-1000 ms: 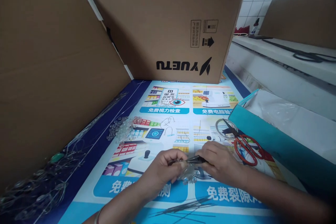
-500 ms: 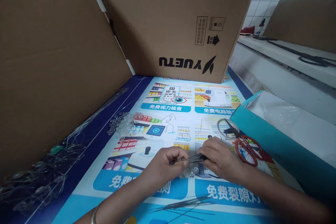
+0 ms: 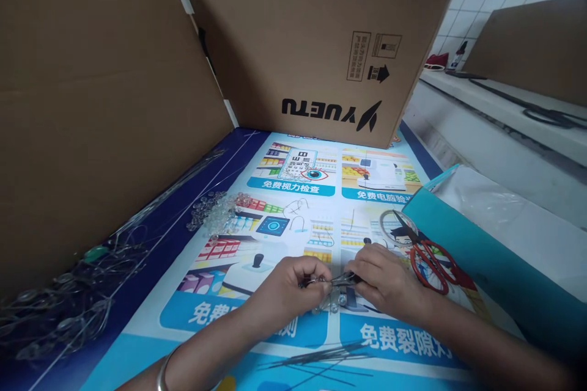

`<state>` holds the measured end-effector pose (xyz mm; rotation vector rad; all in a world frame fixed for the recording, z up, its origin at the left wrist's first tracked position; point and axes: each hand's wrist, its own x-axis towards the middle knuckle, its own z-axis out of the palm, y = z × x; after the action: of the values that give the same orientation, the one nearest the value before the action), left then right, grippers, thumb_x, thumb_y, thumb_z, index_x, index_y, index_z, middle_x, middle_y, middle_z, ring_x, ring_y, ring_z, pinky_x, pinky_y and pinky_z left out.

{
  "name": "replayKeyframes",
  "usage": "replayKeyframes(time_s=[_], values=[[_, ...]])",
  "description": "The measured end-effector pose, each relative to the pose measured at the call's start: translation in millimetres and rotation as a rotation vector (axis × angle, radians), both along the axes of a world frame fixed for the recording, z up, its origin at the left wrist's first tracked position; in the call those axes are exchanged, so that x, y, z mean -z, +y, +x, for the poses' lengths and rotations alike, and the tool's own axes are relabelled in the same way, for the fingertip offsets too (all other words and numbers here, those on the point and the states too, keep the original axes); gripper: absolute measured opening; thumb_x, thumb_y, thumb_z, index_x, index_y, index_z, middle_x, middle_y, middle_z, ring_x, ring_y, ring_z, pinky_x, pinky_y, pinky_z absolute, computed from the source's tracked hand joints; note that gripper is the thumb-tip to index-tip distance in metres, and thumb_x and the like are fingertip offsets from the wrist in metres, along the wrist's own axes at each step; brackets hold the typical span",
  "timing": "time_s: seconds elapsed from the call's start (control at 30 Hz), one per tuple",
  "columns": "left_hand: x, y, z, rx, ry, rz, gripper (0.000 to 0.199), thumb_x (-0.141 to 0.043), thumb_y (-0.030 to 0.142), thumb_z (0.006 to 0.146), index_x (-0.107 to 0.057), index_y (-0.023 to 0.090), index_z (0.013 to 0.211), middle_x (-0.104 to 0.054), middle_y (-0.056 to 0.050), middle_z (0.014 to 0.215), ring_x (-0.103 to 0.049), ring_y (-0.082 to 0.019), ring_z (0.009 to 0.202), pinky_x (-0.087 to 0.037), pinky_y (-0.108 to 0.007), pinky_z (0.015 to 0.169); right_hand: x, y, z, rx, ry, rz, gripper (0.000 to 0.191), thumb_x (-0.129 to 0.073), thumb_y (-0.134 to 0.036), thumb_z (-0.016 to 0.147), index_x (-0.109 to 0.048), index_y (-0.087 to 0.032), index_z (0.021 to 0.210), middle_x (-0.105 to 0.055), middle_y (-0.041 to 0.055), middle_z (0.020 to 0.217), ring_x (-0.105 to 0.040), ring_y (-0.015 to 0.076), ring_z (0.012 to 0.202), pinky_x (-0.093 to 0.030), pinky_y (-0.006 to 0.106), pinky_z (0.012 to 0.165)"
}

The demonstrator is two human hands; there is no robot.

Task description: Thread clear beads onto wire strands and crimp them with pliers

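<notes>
Metal pliers (image 3: 342, 280), crosswise, tips toward left hand (image 3: 302, 286)

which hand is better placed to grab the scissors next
Probably the right hand: the scissors lie close beside it, while the left hand is farther away. The right appears to hold pliers, though.

Scissors (image 3: 416, 239) crowd the right hand (image 3: 383, 278); room runs ahead to cardboard (image 3: 316, 43)

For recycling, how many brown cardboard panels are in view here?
3: the left panel, the back panel with YUETU lettering, and the far-right panel by the white ledge.
</notes>
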<state>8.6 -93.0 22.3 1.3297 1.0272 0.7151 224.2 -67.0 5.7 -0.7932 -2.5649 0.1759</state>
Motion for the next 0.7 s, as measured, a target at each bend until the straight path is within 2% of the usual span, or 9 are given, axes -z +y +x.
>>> replayKeyframes(time_s=[0.23,0.53,0.7], values=[[5.8,-0.8,0.1,-0.025,-0.006,0.017,0.006,-0.052,0.018,0.069,-0.056,0.014,0.066,-0.044,0.005,0.055,-0.036,-0.007,0.05,-0.029,-0.019,0.05,2.3,-0.2,-0.2,0.01,-0.021,-0.009,0.014,-0.05,-0.021,0.081,-0.057,-0.015,0.091,-0.055,0.0055,0.077,-0.047,0.0176,0.074,-0.039,0.033,0.068],[0.1,-1.9,2.2,-0.045,-0.003,-0.002,0.008,-0.053,0.02,0.071,-0.054,0.014,0.066,-0.041,0.005,0.054,-0.032,-0.007,0.049,-0.026,-0.019,0.048,6.7,0.4,-0.8,0.006,0.027,-0.068,0.014,-0.049,-0.022,0.082,-0.056,-0.014,0.091,-0.056,0.006,0.075,-0.047,0.0171,0.071,-0.039,0.03,0.065],[3.4,-2.7,2.0,-0.047,-0.014,-0.039,0.012,-0.051,0.024,0.075,-0.055,0.013,0.071,-0.04,0.005,0.056,-0.031,-0.007,0.049,-0.024,-0.019,0.046,6.7,-0.9,-2.0,0.039,0.014,-0.182,0.016,-0.048,-0.028,0.085,-0.055,-0.014,0.089,-0.055,0.0063,0.077,-0.048,0.0164,0.072,-0.039,0.028,0.064]])
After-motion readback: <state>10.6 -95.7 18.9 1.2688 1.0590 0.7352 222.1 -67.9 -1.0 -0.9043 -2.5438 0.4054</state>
